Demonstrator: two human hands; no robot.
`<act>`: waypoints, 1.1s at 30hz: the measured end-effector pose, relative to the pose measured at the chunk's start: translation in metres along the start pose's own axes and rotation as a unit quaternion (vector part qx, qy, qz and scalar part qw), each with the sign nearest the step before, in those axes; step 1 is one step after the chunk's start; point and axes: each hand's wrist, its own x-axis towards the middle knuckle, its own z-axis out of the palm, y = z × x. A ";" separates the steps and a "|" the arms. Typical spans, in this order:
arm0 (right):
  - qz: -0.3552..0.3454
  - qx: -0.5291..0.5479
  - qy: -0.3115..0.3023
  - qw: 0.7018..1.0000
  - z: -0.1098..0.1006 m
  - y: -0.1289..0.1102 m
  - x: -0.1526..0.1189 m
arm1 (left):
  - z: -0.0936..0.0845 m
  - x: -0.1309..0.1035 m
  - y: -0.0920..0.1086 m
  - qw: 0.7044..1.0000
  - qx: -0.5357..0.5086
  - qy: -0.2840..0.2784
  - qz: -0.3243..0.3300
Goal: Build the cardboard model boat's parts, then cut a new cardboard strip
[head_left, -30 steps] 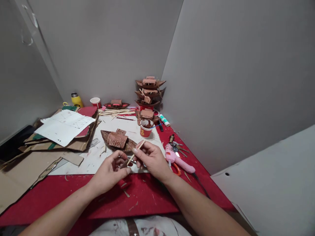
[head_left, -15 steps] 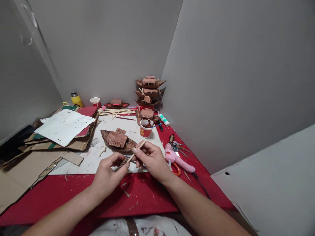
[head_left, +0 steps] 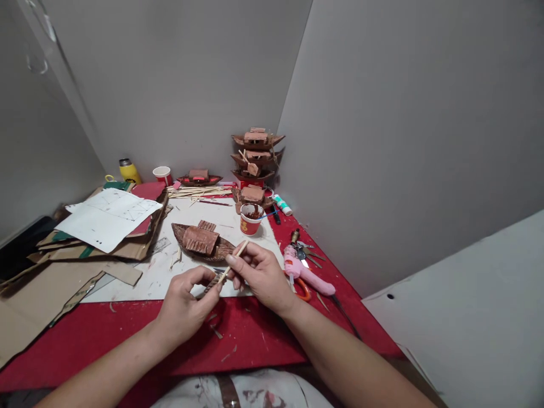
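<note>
A short pale wooden stick (head_left: 233, 260) slants between my two hands over the front edge of the white board. My left hand (head_left: 190, 297) is closed on its lower end between thumb and fingers. Higher up, the thumb and fingers of my right hand (head_left: 259, 275) pinch the same stick. A small brown ribbed piece (head_left: 213, 282) shows beside the stick at my left fingertips; what bears it is partly hidden. Just beyond my hands, a brown model boat (head_left: 200, 241) with a reddish roof lies on the white board (head_left: 148, 286).
Right of my hands lie a pink glue gun (head_left: 312, 279), orange-handled scissors (head_left: 304, 290) and keys (head_left: 310, 254). A paint cup (head_left: 250, 221) stands behind, near stacked model boats (head_left: 257, 156). Cardboard (head_left: 51, 283) and a drawn sheet (head_left: 110, 218) cover the left; thin sticks (head_left: 199, 193) lie at the back.
The whole view has shifted slightly. Both hands keep their grip on the stick, with almost no movement between them.
</note>
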 end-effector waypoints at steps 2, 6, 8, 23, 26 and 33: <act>0.002 0.004 -0.004 1.000 0.000 0.000 0.000 | -0.001 0.000 0.001 1.000 0.006 -0.004 0.002; 0.004 0.007 -0.001 1.000 0.000 0.001 0.002 | -0.002 -0.001 0.001 1.000 0.020 -0.005 0.006; 0.008 0.011 0.001 1.000 0.000 0.002 0.003 | -0.001 0.000 -0.001 0.999 0.029 -0.001 0.014; 0.054 -0.002 0.005 0.999 0.002 0.004 0.006 | -0.010 -0.002 -0.022 0.882 0.369 0.079 0.283; 0.047 -0.006 -0.005 0.999 0.003 0.006 0.005 | -0.013 -0.001 -0.021 0.854 0.406 0.081 0.315; 0.031 0.035 0.003 0.999 0.001 0.003 0.004 | -0.016 0.001 -0.015 0.836 0.424 0.101 0.333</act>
